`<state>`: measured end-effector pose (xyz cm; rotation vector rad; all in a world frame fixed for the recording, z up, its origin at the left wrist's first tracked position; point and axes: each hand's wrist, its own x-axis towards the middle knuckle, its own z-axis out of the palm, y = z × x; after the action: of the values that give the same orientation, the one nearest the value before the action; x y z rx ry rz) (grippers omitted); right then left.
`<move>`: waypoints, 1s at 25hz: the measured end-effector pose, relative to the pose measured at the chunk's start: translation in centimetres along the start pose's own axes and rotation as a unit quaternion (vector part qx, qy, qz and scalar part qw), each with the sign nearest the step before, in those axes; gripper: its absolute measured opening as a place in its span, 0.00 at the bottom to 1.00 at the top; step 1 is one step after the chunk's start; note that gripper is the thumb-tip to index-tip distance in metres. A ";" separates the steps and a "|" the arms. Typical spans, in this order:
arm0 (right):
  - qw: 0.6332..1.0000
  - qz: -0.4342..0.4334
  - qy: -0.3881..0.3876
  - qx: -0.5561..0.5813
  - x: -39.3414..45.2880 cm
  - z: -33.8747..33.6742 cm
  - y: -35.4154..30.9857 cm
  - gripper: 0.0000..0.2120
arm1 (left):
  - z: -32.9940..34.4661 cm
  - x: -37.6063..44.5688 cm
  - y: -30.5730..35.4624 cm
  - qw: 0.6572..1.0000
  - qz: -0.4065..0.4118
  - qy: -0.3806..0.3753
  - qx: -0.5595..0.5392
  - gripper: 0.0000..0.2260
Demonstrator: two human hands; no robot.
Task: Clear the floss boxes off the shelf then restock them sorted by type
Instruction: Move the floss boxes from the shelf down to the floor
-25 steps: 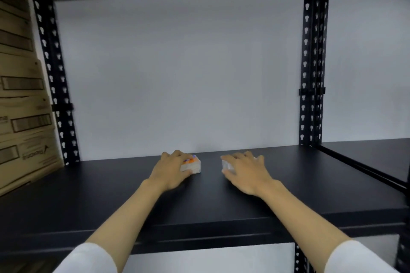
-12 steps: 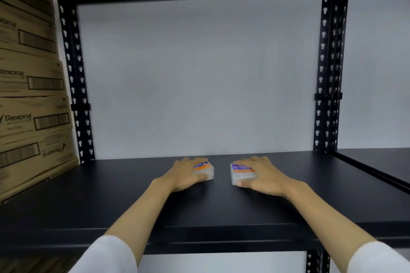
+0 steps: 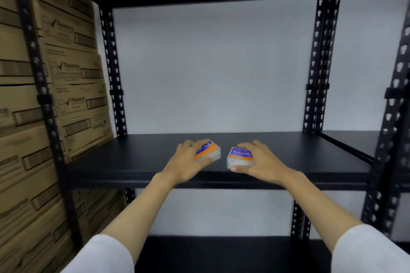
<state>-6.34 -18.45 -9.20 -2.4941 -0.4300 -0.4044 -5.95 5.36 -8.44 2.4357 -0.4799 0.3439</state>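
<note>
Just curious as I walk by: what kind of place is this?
Probably a stockroom: black metal shelves, brown shipping cartons stacked at the left, and two small floss boxes being handled.

Orange-and-purple floss boxes, black shelf

I count two floss boxes, one in each of my two hands: my left hand grips the left floss box, my right hand grips the right floss box. Both sit on one black shelf board. Stacked cardboard cartons stand at left; I can't count them exactly.
</note>
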 end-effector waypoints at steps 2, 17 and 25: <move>1.000 0.001 -0.009 -0.006 -3.2 0.1 -1.4 0.33 | -0.5 -3.8 0.6 0.999 0.000 0.035 -0.004 0.28; 0.981 0.087 -0.171 0.027 -16.0 20.9 6.2 0.33 | 18.5 -20.1 -15.1 0.967 -0.217 -0.126 0.041 0.35; 0.959 0.075 -0.271 -0.034 -18.2 35.3 10.4 0.33 | 29.4 -27.2 -25.7 0.926 -0.321 -0.196 0.011 0.33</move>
<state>-12.02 -10.00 -48.97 -2.6615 -0.4357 0.3448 -15.97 12.94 -54.31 2.5214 0.1826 -0.4245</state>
